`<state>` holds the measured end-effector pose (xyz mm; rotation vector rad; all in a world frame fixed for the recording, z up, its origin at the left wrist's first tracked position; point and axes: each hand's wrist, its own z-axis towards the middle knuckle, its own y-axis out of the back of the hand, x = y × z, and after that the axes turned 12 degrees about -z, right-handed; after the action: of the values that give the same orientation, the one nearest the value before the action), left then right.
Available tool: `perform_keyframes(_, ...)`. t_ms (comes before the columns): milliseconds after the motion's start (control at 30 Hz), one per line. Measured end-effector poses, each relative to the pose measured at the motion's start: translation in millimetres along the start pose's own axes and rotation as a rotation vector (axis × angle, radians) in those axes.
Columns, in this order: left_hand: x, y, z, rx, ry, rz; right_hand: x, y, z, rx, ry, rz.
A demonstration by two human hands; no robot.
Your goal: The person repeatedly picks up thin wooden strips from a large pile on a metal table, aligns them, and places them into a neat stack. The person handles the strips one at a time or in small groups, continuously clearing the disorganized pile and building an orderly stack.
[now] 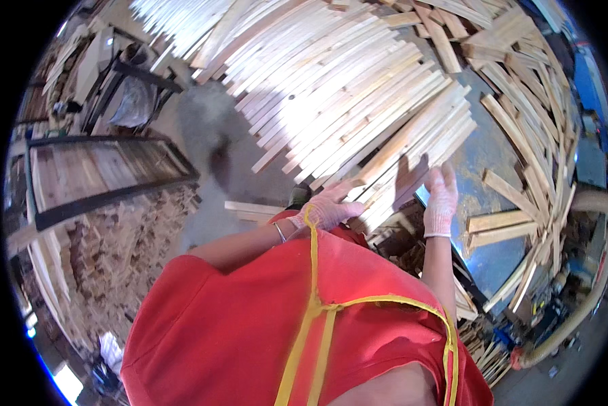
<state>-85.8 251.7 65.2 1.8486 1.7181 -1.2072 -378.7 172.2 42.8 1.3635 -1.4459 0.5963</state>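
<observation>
Across the far middle, we list one broad layer of pale wooden strips (317,88), ends uneven. To its right: one grey metal counter (479,152). Between them: one narrower bundle of strips (438,130), slanting toward us. Near: left hand (328,208), gloved, thumb and fingers parted at the bundle's near ends, grip uncertain; right hand (441,201), gloved, fingers extended, beside its right edge, contact unclear. Step, we judge: evening the bundle; next calls for balanced pressure.
</observation>
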Motion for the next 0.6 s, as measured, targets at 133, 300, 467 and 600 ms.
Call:
perform_keyframes(133,-39.7,-7.8,-24.7,-0.041,-0.363,0.349,53.2,-69.6,39.6,0.203,-0.157,0.404)
perform_keyframes(300,1.1,63.6,-38.1,-0.544,-0.153,-0.114,104.9,-46.0,-3.1,0.225,-0.013,0.487)
perform_keyframes(467,73.9,112.9,3.2,-0.595,0.107,-0.671,34.6,35.2,13.2,0.091,-0.014,0.413)
perform_keyframes(600,24.1,103.1,3.5,-0.452,0.034,-0.644,-47.4,51.8,34.1,0.028,-0.224,0.243)
